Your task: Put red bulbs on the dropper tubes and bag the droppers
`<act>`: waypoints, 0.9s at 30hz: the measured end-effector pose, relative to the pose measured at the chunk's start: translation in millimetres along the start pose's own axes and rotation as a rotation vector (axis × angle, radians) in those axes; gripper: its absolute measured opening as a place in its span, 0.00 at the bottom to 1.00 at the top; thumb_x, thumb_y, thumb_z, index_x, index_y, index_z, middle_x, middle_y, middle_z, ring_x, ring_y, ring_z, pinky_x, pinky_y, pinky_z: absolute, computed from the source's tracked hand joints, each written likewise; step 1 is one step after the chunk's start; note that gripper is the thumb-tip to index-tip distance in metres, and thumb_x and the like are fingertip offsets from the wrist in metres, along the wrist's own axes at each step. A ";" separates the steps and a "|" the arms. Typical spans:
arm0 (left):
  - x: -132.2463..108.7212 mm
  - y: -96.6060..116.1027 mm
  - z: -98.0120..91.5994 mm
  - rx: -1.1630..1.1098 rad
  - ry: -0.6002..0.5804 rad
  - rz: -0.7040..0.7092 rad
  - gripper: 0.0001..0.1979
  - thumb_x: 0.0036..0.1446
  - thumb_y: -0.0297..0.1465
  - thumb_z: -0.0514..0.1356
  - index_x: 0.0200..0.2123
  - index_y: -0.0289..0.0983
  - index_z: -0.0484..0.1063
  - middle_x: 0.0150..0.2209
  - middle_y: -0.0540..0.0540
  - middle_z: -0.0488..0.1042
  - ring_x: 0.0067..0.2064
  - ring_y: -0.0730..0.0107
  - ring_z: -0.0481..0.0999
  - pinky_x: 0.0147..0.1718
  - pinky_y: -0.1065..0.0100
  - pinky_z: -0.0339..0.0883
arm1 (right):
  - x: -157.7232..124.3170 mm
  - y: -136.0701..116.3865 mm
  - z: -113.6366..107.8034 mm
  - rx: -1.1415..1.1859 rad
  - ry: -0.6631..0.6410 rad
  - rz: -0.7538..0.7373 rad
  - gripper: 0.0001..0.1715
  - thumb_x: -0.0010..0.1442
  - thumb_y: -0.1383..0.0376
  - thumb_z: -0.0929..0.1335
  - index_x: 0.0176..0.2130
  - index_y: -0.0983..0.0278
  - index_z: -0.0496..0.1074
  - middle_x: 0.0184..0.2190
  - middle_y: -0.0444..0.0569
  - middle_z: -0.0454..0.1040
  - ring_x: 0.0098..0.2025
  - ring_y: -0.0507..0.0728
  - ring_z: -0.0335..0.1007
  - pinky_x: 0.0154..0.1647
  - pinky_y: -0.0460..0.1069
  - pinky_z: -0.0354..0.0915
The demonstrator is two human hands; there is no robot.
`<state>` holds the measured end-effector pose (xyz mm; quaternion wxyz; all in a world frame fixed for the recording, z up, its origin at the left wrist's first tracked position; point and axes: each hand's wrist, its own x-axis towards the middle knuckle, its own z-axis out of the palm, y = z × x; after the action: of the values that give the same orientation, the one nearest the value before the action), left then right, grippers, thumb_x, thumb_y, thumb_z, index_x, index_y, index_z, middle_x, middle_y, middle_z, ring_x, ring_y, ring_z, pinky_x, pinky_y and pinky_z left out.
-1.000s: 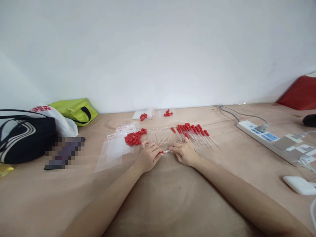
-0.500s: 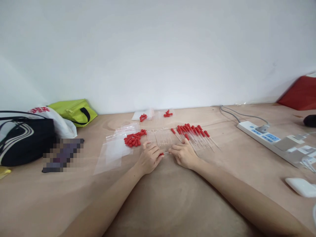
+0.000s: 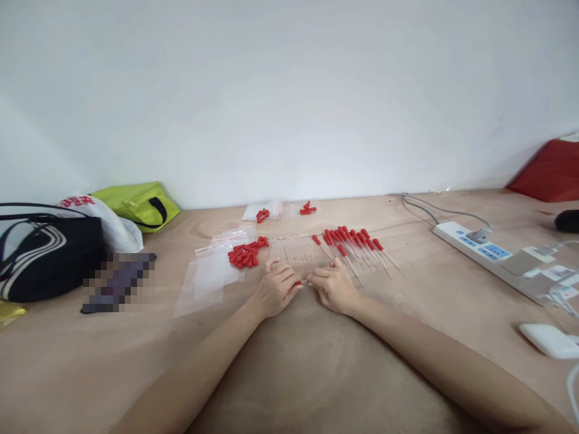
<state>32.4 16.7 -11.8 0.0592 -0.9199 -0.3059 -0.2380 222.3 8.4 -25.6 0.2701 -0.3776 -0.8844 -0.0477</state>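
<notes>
My left hand (image 3: 274, 290) and my right hand (image 3: 332, 287) rest close together on the wooden table (image 3: 316, 361), fingers curled. Between their fingertips they pinch one small dropper: the left holds its red rubber cap (image 3: 297, 283), the right holds its clear glass tube (image 3: 306, 281), mostly hidden. Just beyond lie a heap of loose red caps (image 3: 245, 253), a row of bare glass tubes (image 3: 292, 249) and a row of capped droppers (image 3: 357, 243).
Clear zip bags (image 3: 208, 274) lie left of the caps. Black, white and green bags (image 3: 49, 253) stand far left. A white power strip (image 3: 479, 248) with cables and a white adapter (image 3: 547, 337) lie on the right. More caps and bags (image 3: 283, 209) lie near the wall.
The two hands have drawn closer together, so less of the glass tube shows between them. Everything else on the table lies as before.
</notes>
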 end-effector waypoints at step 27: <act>8.0 -84.2 -19.9 0.370 -0.112 -0.640 0.14 0.57 0.27 0.50 0.43 0.43 0.70 0.43 0.46 0.73 0.45 0.59 0.68 0.45 0.55 0.49 | 48.8 55.2 -13.3 -0.272 -0.258 0.792 0.17 0.58 0.60 0.58 0.37 0.67 0.69 0.34 0.57 0.74 0.39 0.60 0.67 0.41 0.53 0.51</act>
<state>-19.8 83.8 6.4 0.1304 -0.7631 -0.6186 -0.1343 238.7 75.1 4.2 0.1027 -0.7225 -0.6836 -0.0091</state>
